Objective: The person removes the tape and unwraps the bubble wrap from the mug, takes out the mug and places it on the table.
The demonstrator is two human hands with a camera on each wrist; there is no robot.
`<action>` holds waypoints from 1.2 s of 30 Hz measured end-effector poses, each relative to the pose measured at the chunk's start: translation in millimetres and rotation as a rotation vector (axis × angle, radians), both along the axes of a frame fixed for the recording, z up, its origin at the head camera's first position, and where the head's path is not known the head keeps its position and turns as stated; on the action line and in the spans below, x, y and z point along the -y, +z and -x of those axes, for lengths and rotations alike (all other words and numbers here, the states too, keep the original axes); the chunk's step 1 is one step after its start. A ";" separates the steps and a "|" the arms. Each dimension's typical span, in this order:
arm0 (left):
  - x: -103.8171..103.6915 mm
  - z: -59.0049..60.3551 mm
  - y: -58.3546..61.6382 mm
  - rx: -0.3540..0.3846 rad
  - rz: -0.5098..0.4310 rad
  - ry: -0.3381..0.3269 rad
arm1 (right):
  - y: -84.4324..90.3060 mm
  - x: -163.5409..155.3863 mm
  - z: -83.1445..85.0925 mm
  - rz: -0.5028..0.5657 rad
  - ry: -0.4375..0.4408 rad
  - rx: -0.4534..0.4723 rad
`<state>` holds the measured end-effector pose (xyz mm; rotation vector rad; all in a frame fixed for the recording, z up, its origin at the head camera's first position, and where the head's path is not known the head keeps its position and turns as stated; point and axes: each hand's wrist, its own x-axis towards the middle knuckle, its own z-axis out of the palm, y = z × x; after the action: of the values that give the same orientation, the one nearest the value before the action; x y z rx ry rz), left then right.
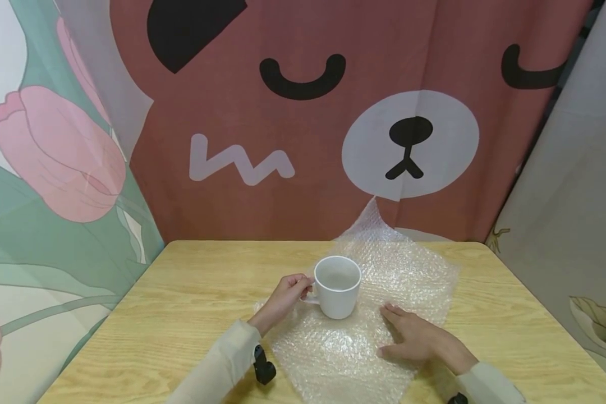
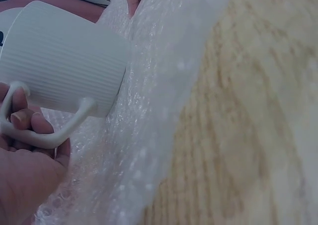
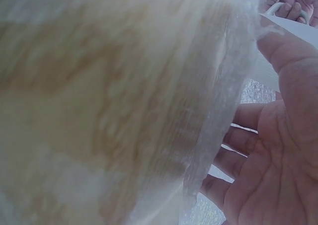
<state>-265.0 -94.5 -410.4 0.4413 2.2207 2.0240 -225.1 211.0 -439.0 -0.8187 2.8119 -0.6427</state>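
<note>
Left hand: the left hand [image 1: 288,292] has its fingers [image 2: 22,118] curled through the handle of the mug [image 1: 337,286].
Right hand: the right hand [image 1: 414,336] lies flat, fingers straight, pressing the bubble wrap [image 1: 343,348].
Mug: upright on the wrap, mid-table [image 1: 156,314], toward the far edge.
Risk: I judge the slick wrap could slide under the mug if the flat hand lifts, tipping it.

Under both hands, clear bubble wrap [image 1: 384,292] is glinting, bumpy and glossy, over a matt wood-grain table [image 1: 182,292]. The left hand [image 1: 288,294] is gripping a smooth white ceramic mug [image 1: 337,287], finely ribbed outside.
</note>
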 end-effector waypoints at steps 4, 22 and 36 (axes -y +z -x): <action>-0.5 -0.7 -1.5 -0.005 -0.005 0.019 | -0.1 0.5 -1.2 -0.003 0.005 0.005; -9.3 -3.1 -8.9 -0.024 -0.116 0.106 | -2.3 -1.2 -2.7 -0.004 -0.012 0.017; -15.6 -3.8 -11.2 -0.029 -0.226 0.171 | 0.8 0.9 -0.9 -0.018 -0.015 0.020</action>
<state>-261.2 -78.9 -421.5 0.3107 2.1191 2.3840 -224.2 210.0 -438.1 -0.7847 2.8041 -0.6228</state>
